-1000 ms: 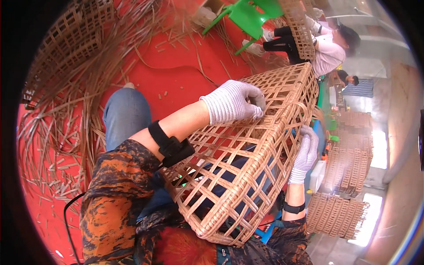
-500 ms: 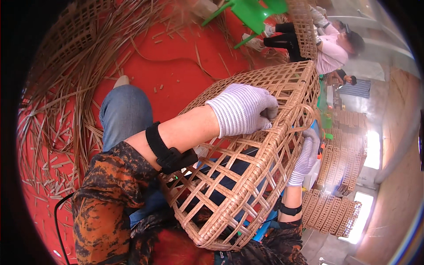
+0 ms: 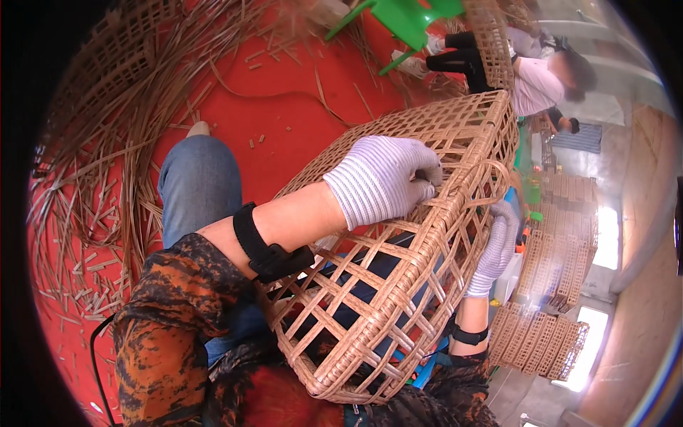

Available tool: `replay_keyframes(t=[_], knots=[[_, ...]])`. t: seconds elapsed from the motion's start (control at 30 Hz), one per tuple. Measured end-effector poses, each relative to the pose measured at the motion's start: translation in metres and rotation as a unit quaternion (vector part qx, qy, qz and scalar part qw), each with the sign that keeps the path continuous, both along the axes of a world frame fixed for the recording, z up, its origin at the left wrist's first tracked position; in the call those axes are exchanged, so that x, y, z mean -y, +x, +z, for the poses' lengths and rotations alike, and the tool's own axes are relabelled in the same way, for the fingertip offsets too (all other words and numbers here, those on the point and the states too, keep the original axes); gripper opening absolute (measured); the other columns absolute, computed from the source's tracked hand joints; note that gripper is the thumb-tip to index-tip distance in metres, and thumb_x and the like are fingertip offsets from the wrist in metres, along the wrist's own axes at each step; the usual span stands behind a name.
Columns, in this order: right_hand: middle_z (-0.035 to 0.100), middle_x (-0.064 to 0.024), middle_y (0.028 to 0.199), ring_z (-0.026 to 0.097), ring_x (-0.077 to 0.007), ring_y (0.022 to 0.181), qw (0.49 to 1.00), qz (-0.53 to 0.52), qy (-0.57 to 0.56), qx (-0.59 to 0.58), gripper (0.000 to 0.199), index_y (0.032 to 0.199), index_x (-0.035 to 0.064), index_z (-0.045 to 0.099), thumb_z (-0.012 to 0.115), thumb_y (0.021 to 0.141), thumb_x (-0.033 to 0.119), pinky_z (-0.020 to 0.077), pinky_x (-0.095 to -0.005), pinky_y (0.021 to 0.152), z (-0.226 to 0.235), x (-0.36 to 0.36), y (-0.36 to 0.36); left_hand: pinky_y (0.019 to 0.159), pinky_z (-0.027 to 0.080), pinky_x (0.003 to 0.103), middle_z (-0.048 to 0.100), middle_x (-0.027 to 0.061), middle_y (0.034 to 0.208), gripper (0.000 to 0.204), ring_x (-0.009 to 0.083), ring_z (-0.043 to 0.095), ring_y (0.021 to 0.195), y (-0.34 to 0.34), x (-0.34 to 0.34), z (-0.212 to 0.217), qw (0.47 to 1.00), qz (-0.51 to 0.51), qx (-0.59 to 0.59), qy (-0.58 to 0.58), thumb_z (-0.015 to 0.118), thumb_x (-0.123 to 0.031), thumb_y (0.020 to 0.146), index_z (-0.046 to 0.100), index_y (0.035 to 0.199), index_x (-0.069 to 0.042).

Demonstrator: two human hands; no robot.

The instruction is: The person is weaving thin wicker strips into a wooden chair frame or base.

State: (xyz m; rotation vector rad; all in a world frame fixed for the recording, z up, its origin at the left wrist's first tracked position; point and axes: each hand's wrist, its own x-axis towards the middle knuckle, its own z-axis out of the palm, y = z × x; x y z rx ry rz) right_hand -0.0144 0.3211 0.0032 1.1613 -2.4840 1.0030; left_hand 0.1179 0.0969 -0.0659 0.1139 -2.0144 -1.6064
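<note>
A large woven cane basket [image 3: 356,306] lies tilted across my lap, its open lattice and thick wrapped edge towards me. My left hand [image 3: 388,178], in a white striped glove, is closed in a pinch at that edge; its fingertips are partly hidden. A loose cane strip [image 3: 496,164] rises from the edge in a loop and bends down on the right side. There my right hand [image 3: 496,245], gloved alike, is closed with its fingers at the strip's lower part, beside the basket's side lattice, which hides some of them.
Long loose cane strips [image 3: 135,135] and short offcuts cover the red floor [image 3: 277,135] at left. A green plastic chair [image 3: 398,25] stands at the top. Another person [image 3: 537,82] sits beyond, holding a basket. Stacked baskets [image 3: 541,341] stand at right.
My left hand has shifted slightly left and its pinch has turned a little. The basket has tilted slightly, and the strip's loop has moved a bit upward. My right hand stays nearly in place.
</note>
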Motion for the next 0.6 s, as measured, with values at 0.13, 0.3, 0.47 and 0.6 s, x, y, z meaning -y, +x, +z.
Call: replay_keyframes(t=[0.13,0.3,0.47,0.6], knots=[[0.061,-0.0113,0.117,0.056,-0.0242,0.114,1.000,-0.003,0.005,0.003,0.023,0.103,0.0009,0.063,0.045,0.101,0.015,0.0420,-0.0368,0.102,0.000,0.001,0.000,0.073,0.054,0.033,0.069,0.0096,0.084,0.020,0.0210,0.067,0.077,-0.003,-0.002,0.003,0.996,0.001,0.044,0.079,0.077,-0.009,0.075,0.069,0.093,-0.006],[0.061,-0.0111,0.117,0.056,-0.0245,0.114,1.000,-0.009,0.004,0.008,0.023,0.104,0.0011,0.063,0.044,0.102,0.015,0.0423,-0.0366,0.102,-0.001,0.001,0.000,0.076,0.055,0.031,0.071,0.0094,0.086,0.021,0.0202,0.067,0.079,-0.009,0.005,0.001,0.995,-0.025,0.061,0.071,0.075,-0.007,0.077,0.070,0.097,-0.005],[0.061,-0.0112,0.117,0.056,-0.0248,0.114,1.000,-0.005,0.011,-0.001,0.023,0.104,0.0007,0.063,0.044,0.102,0.015,0.0422,-0.0367,0.102,-0.001,-0.002,-0.002,0.080,0.055,0.030,0.074,0.0075,0.092,0.020,0.0149,0.068,0.084,-0.013,0.018,-0.005,0.983,-0.102,0.091,0.123,0.066,-0.001,0.081,0.074,0.100,-0.005],[0.061,-0.0115,0.118,0.056,-0.0253,0.115,1.000,0.000,0.008,0.002,0.024,0.105,0.0005,0.063,0.044,0.102,0.015,0.0417,-0.0372,0.103,-0.002,-0.003,-0.005,0.080,0.055,0.030,0.074,0.0080,0.092,0.021,0.0153,0.069,0.084,-0.013,0.024,-0.005,0.980,-0.113,0.100,0.134,0.067,-0.001,0.081,0.074,0.100,-0.006]])
